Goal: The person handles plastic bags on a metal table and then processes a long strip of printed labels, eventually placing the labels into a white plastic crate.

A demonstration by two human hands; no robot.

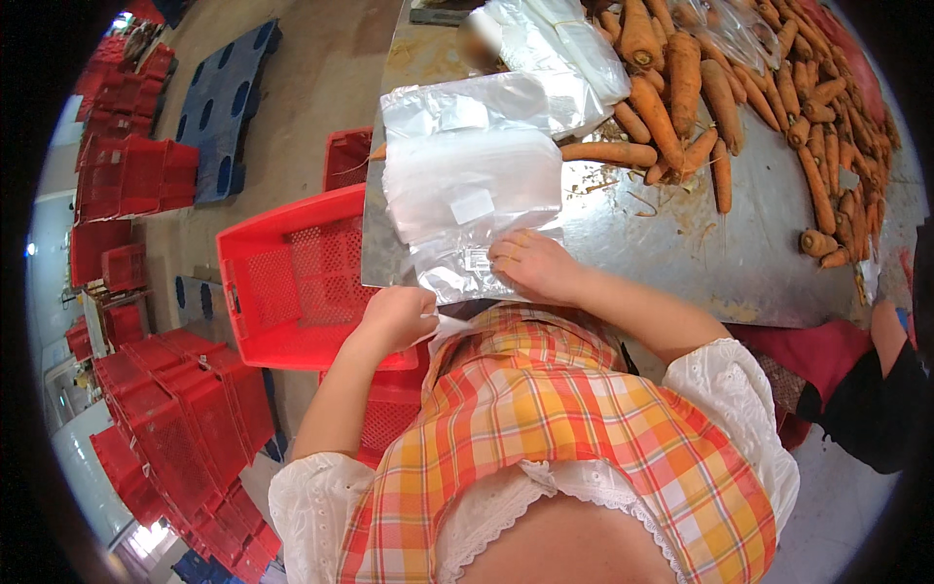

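Observation:
My left hand (398,314) is closed around a white paper strip (449,325), just off the table's near edge in front of the apron. My right hand (536,264) lies with its fingers on a clear plastic bag (456,281), beside a small printed label (478,260) on the film. Beyond it, a stack of flat clear plastic bags (474,171) covers the table corner, with a pale label (473,206) on top. Another bundle of plastic bags (558,51) rests farther back, touching the carrots.
Loose carrots (671,95) are heaped on the metal table (642,255), and a larger pile (832,131) lies at right. A red plastic crate (292,285) stands at the table's left edge. Stacked red crates (182,409) and a blue pallet (226,109) are farther left. A person's arm (886,339) shows at right.

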